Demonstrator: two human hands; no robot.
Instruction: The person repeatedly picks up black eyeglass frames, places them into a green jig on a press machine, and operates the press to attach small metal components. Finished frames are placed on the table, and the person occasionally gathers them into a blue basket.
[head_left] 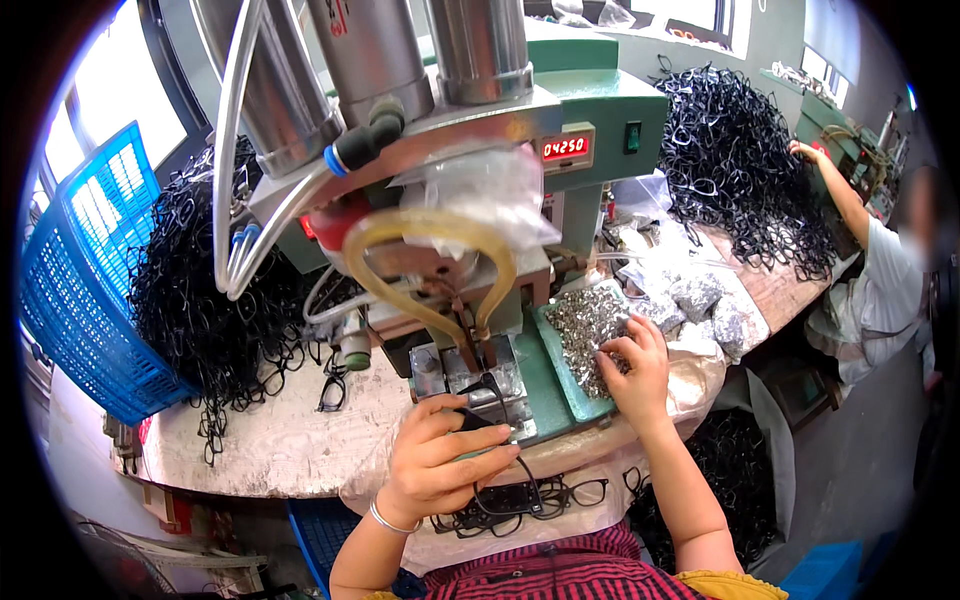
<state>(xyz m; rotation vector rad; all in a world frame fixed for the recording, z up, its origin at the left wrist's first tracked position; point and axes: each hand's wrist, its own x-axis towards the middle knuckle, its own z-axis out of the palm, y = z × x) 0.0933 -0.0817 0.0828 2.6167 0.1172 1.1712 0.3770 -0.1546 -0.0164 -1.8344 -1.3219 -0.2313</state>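
Note:
My left hand [440,455] grips a black glasses frame [497,388] by its near part. The frame's far end rests on the small metal fixture [475,400] under the machine's two copper-coloured tips [474,352]. My right hand [637,375] is over a green tray [556,372] heaped with small silvery metal parts [580,325]. Its fingers are bent together at the parts, and whatever is between their tips is too small to make out. Several more black glasses frames [580,492] lie on the plastic sheet in front of me.
The green machine [600,95] with metal cylinders stands before me. Heaps of black frames [735,160] lie at the right and left [190,260]. A blue basket [90,300] leans at the left. Bags of metal parts [695,295] sit beyond the tray. Another person [885,270] reaches in at the right.

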